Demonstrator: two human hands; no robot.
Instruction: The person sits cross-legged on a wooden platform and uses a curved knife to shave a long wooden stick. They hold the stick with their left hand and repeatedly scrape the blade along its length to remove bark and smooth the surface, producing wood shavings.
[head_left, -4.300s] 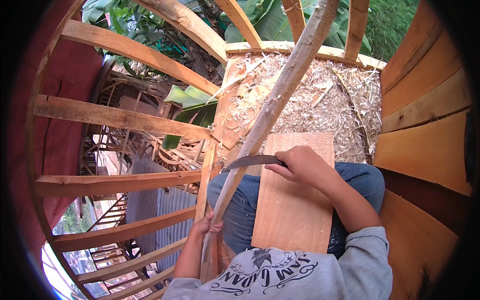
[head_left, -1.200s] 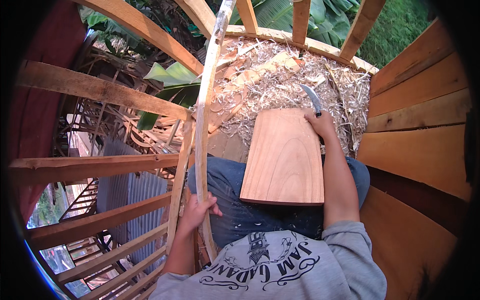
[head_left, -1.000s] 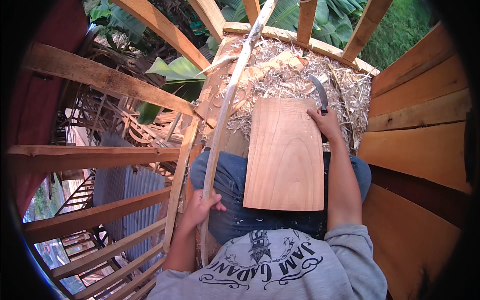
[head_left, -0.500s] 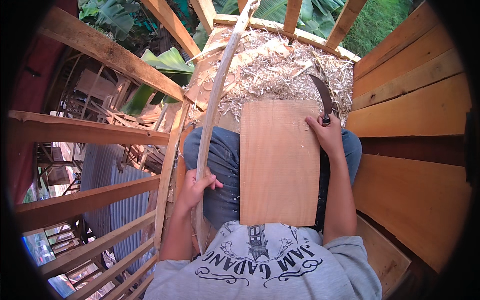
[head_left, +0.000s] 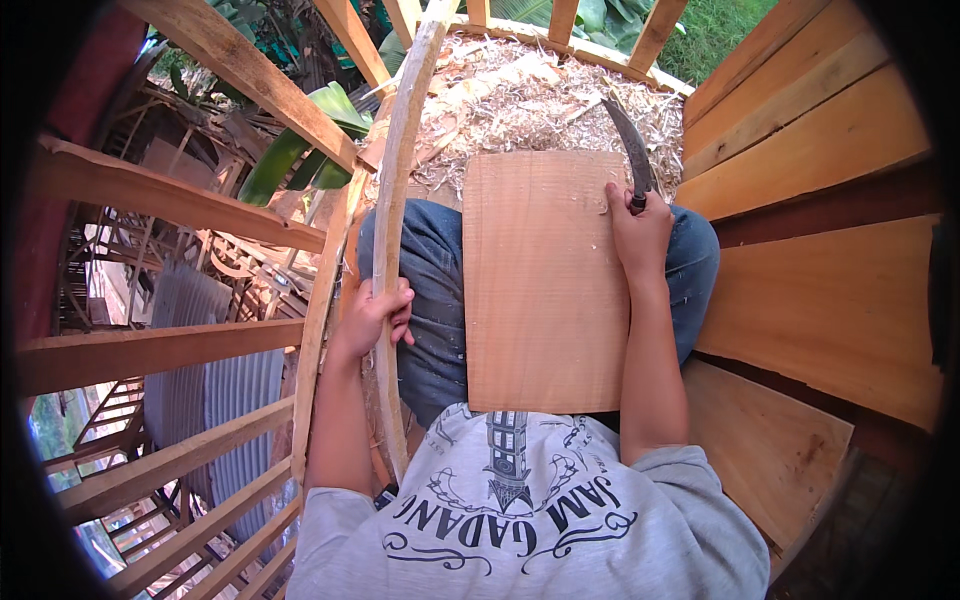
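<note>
Head view: left hand (head_left: 376, 318) grips 1 pole (head_left: 402, 150), right hand (head_left: 642, 235) 1 curved knife (head_left: 634, 148); wood shavings (head_left: 535, 108) lie inside the railing (head_left: 250, 80).

The curved knife (head_left: 630, 145) is off the pole (head_left: 397, 150) now — beside the board (head_left: 545, 285), far right corner — and the pole slants less.

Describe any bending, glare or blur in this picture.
Head view: the far rail bows with the fisheye bend and the corners go black; daylight beyond the left slats looks washed out; the curved knife in the right hand shows no obvious blur.
</note>
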